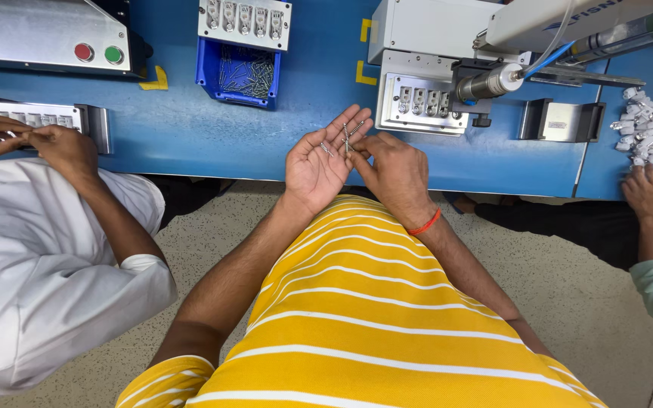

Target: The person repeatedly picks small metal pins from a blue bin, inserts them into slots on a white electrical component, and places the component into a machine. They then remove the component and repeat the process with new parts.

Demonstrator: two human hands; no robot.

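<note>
My left hand [319, 160] is turned palm up over the near edge of the blue workbench [183, 132], with several small metal screws [346, 136] lying across its fingers. My right hand [394, 170], with a red thread at the wrist, pinches at those screws with thumb and forefinger. Straight ahead stands a white machine [425, 30] with a metal fixture plate [417, 102] holding a row of small white parts under a cylindrical nozzle [485, 83].
A blue bin [239, 72] of screws sits at the back centre, below a second fixture plate [245, 19]. A person in white works at a fixture [39, 115] on the left. Another person's hand [644, 189] rests by a pile of white parts [648, 128] on the right.
</note>
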